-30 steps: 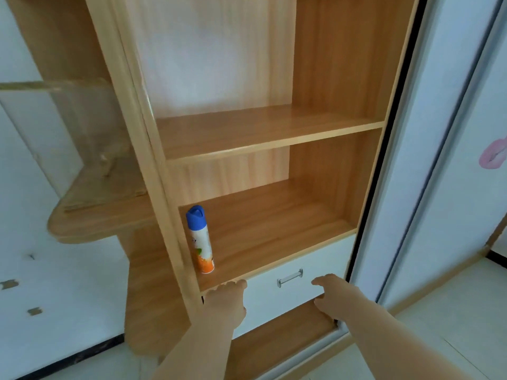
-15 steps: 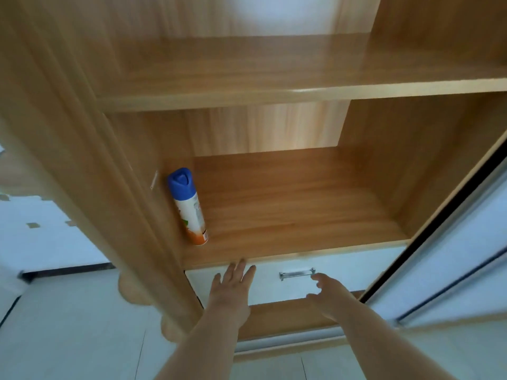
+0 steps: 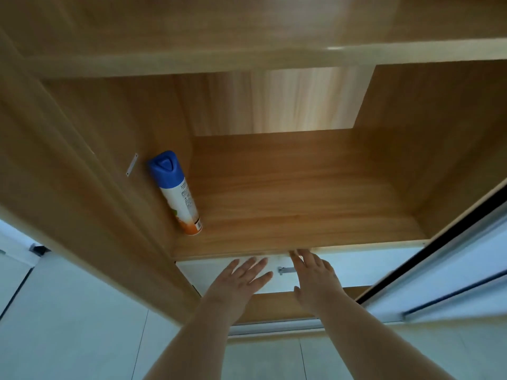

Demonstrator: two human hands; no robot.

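Observation:
A spray can [image 3: 177, 193] with a blue cap and a white-and-orange body stands at the left side of the lower wooden shelf [image 3: 301, 204], close to the cabinet's left wall. Below the shelf is a white drawer front [image 3: 370, 270] with a small metal handle [image 3: 285, 270]. My left hand [image 3: 241, 281] is held flat with fingers spread over the drawer front, left of the handle. My right hand [image 3: 315, 278] has straight fingers reaching up to the shelf's front edge, just right of the handle. Neither hand holds anything.
An upper wooden shelf [image 3: 247, 50] spans the top of the view. A sliding door [image 3: 452, 270] with a dark edge runs along the right. A metal track [image 3: 274, 326] lies at the cabinet's foot, with pale tiled floor [image 3: 82, 325] below.
The view has moved closer and tilted down toward the lower shelf. Both hands have come together near the drawer handle, and the right hand's fingers have straightened up to the shelf edge.

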